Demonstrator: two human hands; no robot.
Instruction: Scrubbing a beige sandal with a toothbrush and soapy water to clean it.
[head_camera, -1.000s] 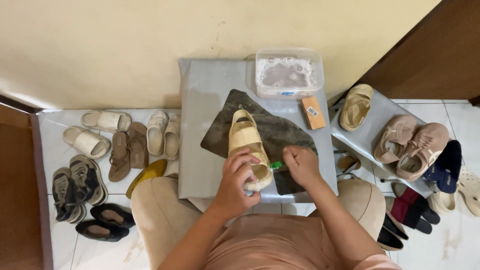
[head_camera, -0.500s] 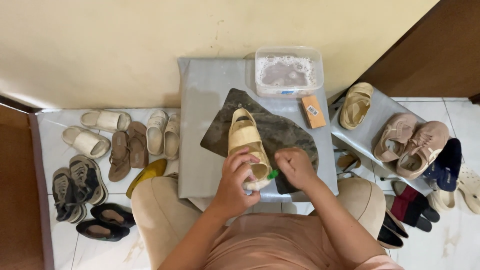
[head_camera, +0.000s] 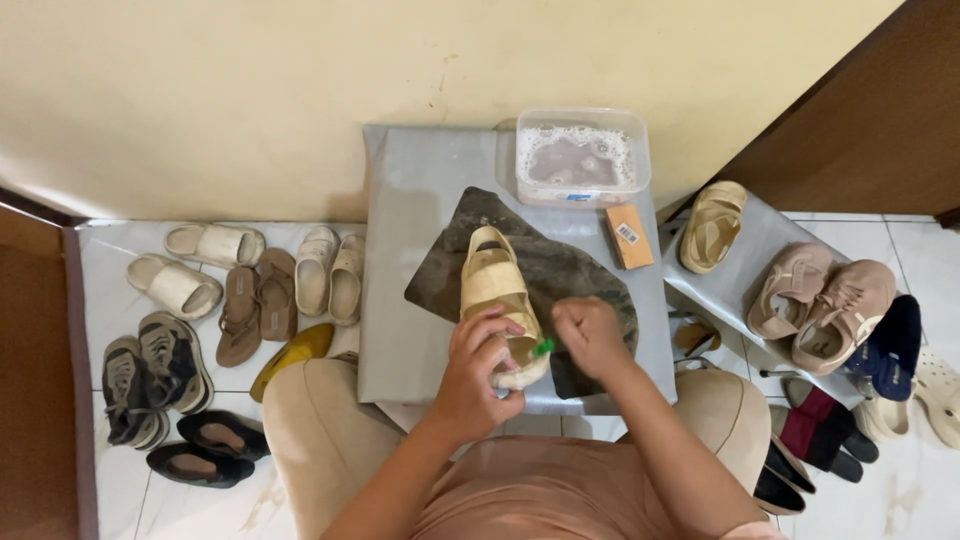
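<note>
- The fingers of the left hand (head_camera: 478, 372) are closed around the near end of a beige sandal (head_camera: 498, 300), at the lower middle of the frame, and hold it steady.
- The fingers of the right hand (head_camera: 590, 335) are clenched around a small green tool (head_camera: 543, 347), probably a brush; only its tip shows, touching the sandal near its heel.
- The sandal lies on a dark cloth (head_camera: 575, 275) on the grey bench (head_camera: 410, 250), at the centre of the frame.
- Its sole looks dirty in places, so I judge the cleaning is in its middle, not finished.
- Behind the cloth, at the upper middle, stands a clear tub of soapy water (head_camera: 582, 155), and just beside it lies a small brown block (head_camera: 630, 236), maybe soap.
- On the floor at the left wait many sandals and shoes (head_camera: 240, 300); at the right, more shoes (head_camera: 820, 305) lie on a second grey surface. It seems most pairs are yet to be cleaned, but I cannot tell which.
</note>
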